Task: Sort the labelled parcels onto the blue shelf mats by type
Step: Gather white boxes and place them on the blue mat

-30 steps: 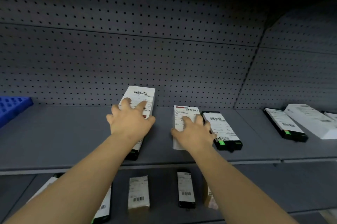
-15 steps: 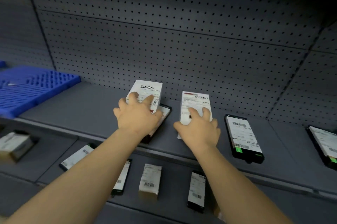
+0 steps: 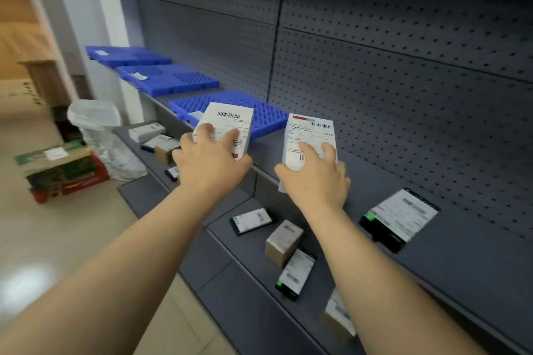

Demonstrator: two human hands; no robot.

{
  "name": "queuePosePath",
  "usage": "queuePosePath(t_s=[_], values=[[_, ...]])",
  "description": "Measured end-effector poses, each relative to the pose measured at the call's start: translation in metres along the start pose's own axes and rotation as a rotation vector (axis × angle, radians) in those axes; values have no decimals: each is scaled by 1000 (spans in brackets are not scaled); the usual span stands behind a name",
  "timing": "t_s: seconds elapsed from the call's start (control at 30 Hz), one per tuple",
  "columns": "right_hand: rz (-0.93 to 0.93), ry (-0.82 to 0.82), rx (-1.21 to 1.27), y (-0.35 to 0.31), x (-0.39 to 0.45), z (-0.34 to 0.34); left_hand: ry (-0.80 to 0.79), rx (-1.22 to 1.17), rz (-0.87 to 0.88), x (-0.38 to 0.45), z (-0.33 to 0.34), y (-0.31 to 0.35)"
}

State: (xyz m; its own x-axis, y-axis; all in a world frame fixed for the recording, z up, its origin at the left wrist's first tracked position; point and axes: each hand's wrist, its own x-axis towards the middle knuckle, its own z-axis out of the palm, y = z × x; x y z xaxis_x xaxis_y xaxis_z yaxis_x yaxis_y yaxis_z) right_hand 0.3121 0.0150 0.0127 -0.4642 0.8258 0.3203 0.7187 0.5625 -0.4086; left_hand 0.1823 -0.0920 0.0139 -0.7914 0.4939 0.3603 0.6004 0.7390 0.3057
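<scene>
Left hand (image 3: 212,162), centre of the frame: fingers curled over a white labelled box (image 3: 229,126), barcode label facing up, held in front of the nearest blue mat (image 3: 268,115).

Right hand (image 3: 315,181), just right of centre: grips a flat white labelled parcel (image 3: 310,135) with a red strip at its top edge, held above the upper grey shelf (image 3: 450,256).

Blue mats, upper left of the frame: three in a row along the upper shelf; the middle mat (image 3: 170,80) and the far mat (image 3: 127,56) each carry a small white tag.

Upper shelf, right of the frame: one black-edged labelled parcel (image 3: 399,219) lying flat, green mark at its near end.

Lower shelf (image 3: 251,305), lower centre: a flat black parcel (image 3: 251,221), a brown box (image 3: 284,242), a second black parcel with a green mark (image 3: 296,274), and another box partly hidden by the right forearm. More parcels lie further left on that shelf, blurred.

Floor, left of the frame: a cardboard carton (image 3: 62,171) and a white plastic bag (image 3: 99,135).
</scene>
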Motion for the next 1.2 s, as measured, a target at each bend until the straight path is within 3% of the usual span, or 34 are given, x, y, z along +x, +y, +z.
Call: queuePosePath(t_s=[0.27, 0.57, 0.83, 1.2], values=[[-234, -84, 86, -198, -1, 98, 110, 124, -183, 60, -45, -204], [-360, -204, 169, -391, -10, 207, 144, 238, -328, 125, -88, -405], [-499, -251, 194, -516, 40, 298, 147, 267, -441, 216, -73, -516], [-600, -243, 225, -680, 202, 422, 212, 290, -470, 430, -37, -625]])
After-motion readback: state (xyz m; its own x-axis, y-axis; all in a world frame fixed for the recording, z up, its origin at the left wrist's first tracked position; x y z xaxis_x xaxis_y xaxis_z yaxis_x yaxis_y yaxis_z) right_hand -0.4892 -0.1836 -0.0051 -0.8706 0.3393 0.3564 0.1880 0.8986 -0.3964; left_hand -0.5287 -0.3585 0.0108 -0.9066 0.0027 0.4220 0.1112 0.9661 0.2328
